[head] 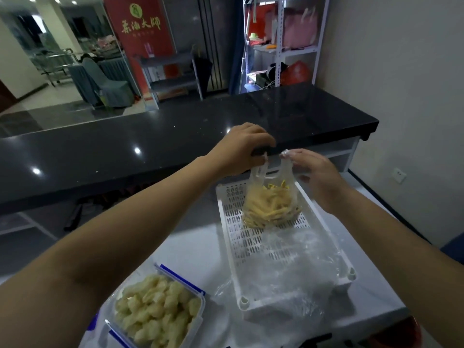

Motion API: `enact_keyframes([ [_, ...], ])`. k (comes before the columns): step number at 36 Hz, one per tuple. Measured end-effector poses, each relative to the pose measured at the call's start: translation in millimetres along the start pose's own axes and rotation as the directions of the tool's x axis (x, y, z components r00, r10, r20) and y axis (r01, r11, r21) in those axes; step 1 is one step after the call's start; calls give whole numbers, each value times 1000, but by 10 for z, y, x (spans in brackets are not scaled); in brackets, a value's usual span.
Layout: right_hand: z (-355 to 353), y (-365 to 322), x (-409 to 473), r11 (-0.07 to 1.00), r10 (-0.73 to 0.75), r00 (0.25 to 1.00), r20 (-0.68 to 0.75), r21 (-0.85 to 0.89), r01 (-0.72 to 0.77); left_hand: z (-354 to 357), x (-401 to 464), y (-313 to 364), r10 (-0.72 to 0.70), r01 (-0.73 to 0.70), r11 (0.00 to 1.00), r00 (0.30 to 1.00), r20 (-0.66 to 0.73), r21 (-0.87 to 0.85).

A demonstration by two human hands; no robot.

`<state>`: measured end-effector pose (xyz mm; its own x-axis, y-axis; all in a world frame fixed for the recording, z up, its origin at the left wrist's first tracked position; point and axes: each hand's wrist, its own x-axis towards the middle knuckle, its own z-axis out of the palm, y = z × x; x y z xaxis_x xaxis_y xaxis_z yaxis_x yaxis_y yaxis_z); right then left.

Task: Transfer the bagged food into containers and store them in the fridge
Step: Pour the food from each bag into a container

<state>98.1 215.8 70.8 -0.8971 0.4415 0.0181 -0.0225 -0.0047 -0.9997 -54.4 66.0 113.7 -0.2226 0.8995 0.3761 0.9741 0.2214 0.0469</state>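
A clear plastic bag of yellow strip-shaped food (270,205) hangs over the far end of a white slotted basket (231,237). My left hand (241,149) pinches the bag's left handle and my right hand (313,172) pinches its right handle, pulling the mouth apart. An empty crumpled clear bag (288,270) lies across the basket's near half. At the lower left stands an open clear container with blue clips (158,312), filled with pale round food pieces.
Everything rests on a white tabletop (195,254). A long black counter (125,151) runs across behind it, close to my hands. Shelving with red and pink items (288,46) stands at the back right, and a wall is on the right.
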Motion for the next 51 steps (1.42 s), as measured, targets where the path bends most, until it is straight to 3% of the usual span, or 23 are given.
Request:
enact_keyframes([
  [6, 74, -136, -28, 995, -20, 986, 167, -93, 36, -40, 135, 202, 6, 12, 992, 990, 139, -129],
  [10, 62, -125, -63, 995, 11, 988, 152, -96, 3, -54, 146, 256, -70, 141, 962, 955, 288, -232],
  [15, -54, -61, -98, 999, 27, 988, 153, -30, -23, -55, 119, 254, -142, 241, 925, 937, 320, -295],
  [23, -148, 210, -193, 996, 86, 995, 51, -23, -84, 17, 20, 236, -232, 315, 847, 944, 236, -427],
  [32, -312, 880, -456, 970, 204, 979, -25, -129, -205, 75, -89, 207, -362, 361, 755, 926, 111, -548],
  [38, -330, 880, -542, 960, 275, 961, -22, 57, -273, -342, -29, 374, -349, 246, 759, 935, -57, -602],
  [42, -271, 828, -515, 848, 374, 919, 127, 356, -394, -762, -22, 468, -333, 128, 732, 924, -188, -669],
  [45, -159, 834, -474, 632, 392, 866, 311, 592, -499, -1024, -76, 503, -303, 57, 744, 917, -260, -666],
  [47, -33, 839, -480, 500, 327, 819, 472, 649, -573, -1162, -134, 516, -295, 24, 755, 905, -306, -656],
  [51, 331, 848, -588, 347, 114, 734, 669, 666, -661, -1379, -335, 475, -337, 21, 749, 872, -354, -662],
])
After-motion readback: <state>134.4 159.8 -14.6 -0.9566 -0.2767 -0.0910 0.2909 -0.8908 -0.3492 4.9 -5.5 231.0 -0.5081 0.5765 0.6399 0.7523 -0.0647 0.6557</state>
